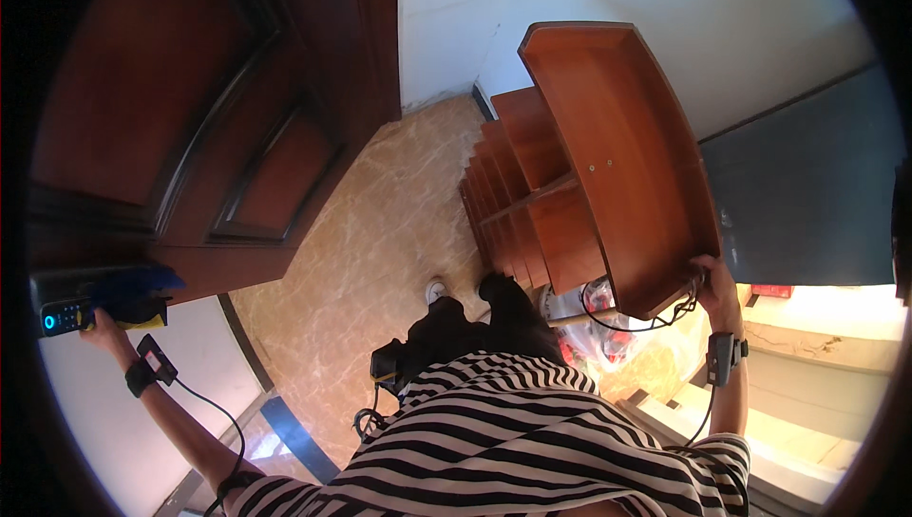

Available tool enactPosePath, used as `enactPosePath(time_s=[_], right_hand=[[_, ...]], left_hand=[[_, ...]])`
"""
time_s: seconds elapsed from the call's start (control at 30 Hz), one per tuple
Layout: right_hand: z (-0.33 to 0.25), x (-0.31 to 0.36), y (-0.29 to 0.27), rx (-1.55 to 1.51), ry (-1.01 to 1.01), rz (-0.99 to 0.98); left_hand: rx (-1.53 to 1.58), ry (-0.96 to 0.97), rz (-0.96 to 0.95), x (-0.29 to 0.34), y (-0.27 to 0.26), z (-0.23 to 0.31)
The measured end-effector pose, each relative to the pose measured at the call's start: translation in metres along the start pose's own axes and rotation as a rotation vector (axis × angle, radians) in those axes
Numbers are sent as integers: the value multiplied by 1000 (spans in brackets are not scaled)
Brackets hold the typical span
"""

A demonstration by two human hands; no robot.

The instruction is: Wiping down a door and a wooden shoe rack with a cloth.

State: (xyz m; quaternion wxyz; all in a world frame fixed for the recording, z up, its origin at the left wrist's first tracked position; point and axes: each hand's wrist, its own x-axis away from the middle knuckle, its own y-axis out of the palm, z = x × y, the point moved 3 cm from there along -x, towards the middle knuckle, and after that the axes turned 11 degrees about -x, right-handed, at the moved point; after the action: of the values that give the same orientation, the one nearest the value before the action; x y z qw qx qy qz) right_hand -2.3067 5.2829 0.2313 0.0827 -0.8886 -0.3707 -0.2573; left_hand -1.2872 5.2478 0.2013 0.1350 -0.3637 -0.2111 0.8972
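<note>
My left hand is at the edge of a dark red-brown door, closed around its handle, with the fingers partly hidden. Beside it are a black keypad lock with a lit blue ring and a dark blue, yellow-edged piece of cloth. My right hand is closed on a looped black cord at the near right corner of a reddish-brown wooden shelf unit. Its fingers also touch the rim of the raised top.
Plastic bags with red and white contents lie under the shelf unit's near end. A dark grey panel stands along the right wall. A brightly lit pale ledge is at the right. Marbled tan floor runs between door and shelves.
</note>
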Motion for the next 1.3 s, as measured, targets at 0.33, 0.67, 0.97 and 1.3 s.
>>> enactPosePath(time_s=[0.33,0.67,0.97,1.3], right_hand=[[-13,-19,45,21,102,3],[-35,-53,152,-47,-5,-208],[-53,-108,228,35,-11,-328],[-52,-91,198,84,-83,-306]], left_hand=[[84,11,72,9,-1,28],[14,-49,55,-9,0,-8],[75,142,3,-26,-5,-29],[-277,-70,74,-10,-14,-21]])
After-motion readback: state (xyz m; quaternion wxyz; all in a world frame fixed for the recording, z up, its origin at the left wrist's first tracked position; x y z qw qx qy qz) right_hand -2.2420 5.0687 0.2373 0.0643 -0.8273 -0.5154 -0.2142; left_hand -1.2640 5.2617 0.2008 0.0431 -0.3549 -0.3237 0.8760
